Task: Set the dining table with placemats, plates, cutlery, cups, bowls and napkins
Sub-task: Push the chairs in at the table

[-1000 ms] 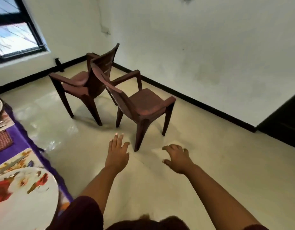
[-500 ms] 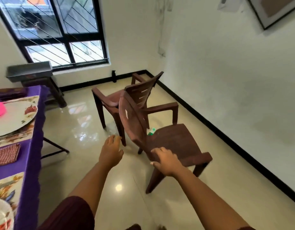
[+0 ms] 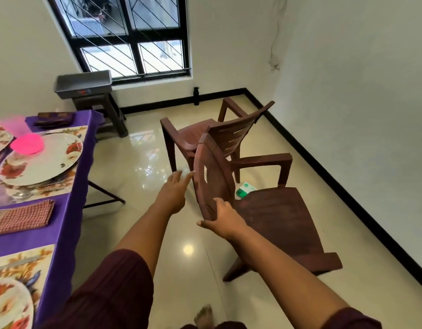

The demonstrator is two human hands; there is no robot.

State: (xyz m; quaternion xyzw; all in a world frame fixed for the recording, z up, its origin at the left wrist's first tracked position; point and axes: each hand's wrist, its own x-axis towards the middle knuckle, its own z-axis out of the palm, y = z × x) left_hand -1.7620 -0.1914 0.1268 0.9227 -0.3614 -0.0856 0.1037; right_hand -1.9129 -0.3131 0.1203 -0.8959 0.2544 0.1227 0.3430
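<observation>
We are gripping the top edge of the near brown chair's [image 3: 264,210] backrest with our right hand [image 3: 223,219], fingers curled over it. Our left hand [image 3: 173,193] is reaching with straight fingers, holding nothing. The floral plate [image 3: 41,160] is sitting on the purple-clothed table [image 3: 60,233], left.

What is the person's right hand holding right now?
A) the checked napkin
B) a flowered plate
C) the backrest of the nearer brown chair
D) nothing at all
C: the right hand curls round the lower edge of the nearer brown chair's backrest, while the left hand reaches toward it with straight fingers.
</observation>
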